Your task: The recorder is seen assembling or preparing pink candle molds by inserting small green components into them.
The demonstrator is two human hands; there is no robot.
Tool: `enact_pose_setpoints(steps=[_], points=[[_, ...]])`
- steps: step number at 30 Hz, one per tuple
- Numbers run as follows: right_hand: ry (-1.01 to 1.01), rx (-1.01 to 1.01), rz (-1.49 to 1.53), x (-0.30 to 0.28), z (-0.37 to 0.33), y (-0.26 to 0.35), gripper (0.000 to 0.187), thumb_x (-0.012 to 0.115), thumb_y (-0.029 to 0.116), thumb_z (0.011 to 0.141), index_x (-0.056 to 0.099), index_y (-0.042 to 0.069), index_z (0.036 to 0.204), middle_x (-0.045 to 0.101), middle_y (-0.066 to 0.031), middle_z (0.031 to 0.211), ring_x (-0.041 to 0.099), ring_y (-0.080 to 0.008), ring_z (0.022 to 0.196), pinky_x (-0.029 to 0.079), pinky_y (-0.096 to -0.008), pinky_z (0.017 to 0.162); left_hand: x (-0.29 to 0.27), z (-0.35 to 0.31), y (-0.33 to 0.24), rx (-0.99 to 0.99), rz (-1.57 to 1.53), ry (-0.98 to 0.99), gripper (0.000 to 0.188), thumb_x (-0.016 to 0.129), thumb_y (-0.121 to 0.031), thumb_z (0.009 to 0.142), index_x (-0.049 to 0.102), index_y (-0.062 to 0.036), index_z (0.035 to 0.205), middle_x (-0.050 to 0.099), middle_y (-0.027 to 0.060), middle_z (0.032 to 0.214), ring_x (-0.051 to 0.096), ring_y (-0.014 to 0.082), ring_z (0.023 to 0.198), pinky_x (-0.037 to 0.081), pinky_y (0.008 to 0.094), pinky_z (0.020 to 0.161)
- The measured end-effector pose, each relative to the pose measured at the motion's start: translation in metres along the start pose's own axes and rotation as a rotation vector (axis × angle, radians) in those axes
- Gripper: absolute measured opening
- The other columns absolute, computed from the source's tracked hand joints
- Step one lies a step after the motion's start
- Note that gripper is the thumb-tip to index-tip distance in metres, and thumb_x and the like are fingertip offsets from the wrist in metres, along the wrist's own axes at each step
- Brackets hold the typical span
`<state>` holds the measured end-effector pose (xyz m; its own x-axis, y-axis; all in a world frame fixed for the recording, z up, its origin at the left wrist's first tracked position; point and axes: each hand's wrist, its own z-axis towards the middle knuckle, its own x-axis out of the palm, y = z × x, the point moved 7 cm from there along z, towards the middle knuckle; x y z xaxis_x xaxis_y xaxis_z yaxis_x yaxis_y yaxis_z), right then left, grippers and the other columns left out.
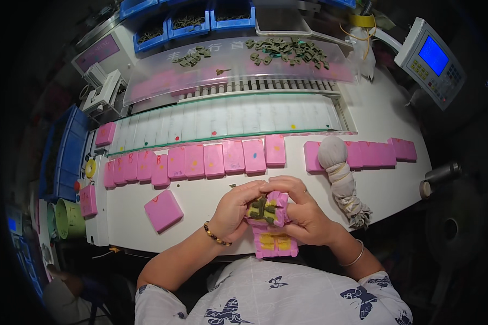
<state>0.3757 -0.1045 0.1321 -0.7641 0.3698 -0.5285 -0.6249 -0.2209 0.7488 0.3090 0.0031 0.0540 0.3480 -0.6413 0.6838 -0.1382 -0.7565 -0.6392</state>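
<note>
Both hands are closed around a pink rubber mould in front of my body. My left hand (234,210) curls around its left side, and my right hand (310,215) grips the right side, with fingertips meeting over the top. The upper mould half (282,201) shows a yellowish cavity with dark green cast pieces (262,209) in it. Below hangs the other mould half (276,251), with yellow cavities facing up. I cannot tell whether the halves are joined. Left of my hands, a pink mould block (164,211) lies on the white table.
A row of pink moulds (205,161) lines the glass-edged strip (228,119). Further right are more moulds (377,155) and a wrapped cloth bundle (341,179). Loose green pieces (287,51) lie on the clear sheet. Blue bins (188,23) stand behind; a control panel (432,58) stands right.
</note>
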Motion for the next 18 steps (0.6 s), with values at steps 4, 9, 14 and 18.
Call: enact_pose_setpoints(steps=[4, 9, 14, 18], points=[[0.036, -0.072, 0.046, 0.007, -0.002, 0.001, 0.019, 0.075, 0.004, 0.074, 0.058, -0.001, 0.080, 0.046, -0.0184, 0.137, 0.044, -0.0386, 0.131, 0.039, -0.0465, 0.107, 0.002, -0.005, 0.002, -0.054, -0.051, -0.043, 0.028, 0.045, -0.015, 0.103, 0.060, 0.0008, 0.120, 0.066, 0.0058, 0.106, 0.064, 0.0104, 0.092, 0.054, 0.0261, 0.082], [0.010, -0.077, 0.044, 0.009, -0.006, 0.006, 0.018, 0.074, 0.001, 0.073, 0.058, -0.002, 0.079, 0.046, -0.0192, 0.135, 0.050, -0.0386, 0.125, 0.045, -0.0452, 0.103, 0.009, -0.009, -0.003, -0.040, 0.056, -0.019, 0.032, 0.039, -0.023, 0.107, 0.057, 0.0001, 0.120, 0.063, 0.0047, 0.108, 0.060, 0.0096, 0.100, 0.049, 0.0264, 0.091], [-0.130, 0.001, -0.058, -0.005, -0.008, 0.004, 0.018, 0.073, -0.001, 0.074, 0.065, -0.003, 0.090, 0.050, -0.0178, 0.128, 0.057, -0.0349, 0.115, 0.050, -0.0406, 0.095, -0.001, -0.015, -0.015, 0.166, 0.215, 0.007, 0.039, 0.045, -0.028, 0.105, 0.047, -0.0020, 0.135, 0.060, 0.0083, 0.122, 0.056, 0.0160, 0.113, 0.045, 0.0318, 0.099], [-0.161, 0.029, -0.071, -0.013, -0.012, 0.003, 0.022, 0.071, -0.004, 0.071, 0.066, -0.002, 0.093, 0.053, -0.0190, 0.120, 0.061, -0.0331, 0.103, 0.051, -0.0387, 0.090, 0.043, -0.041, -0.046, 0.695, 1.062, 0.166, 0.065, 0.065, -0.023, 0.092, 0.036, -0.0026, 0.146, 0.048, 0.0169, 0.141, 0.049, 0.0299, 0.129, 0.039, 0.0394, 0.108]])
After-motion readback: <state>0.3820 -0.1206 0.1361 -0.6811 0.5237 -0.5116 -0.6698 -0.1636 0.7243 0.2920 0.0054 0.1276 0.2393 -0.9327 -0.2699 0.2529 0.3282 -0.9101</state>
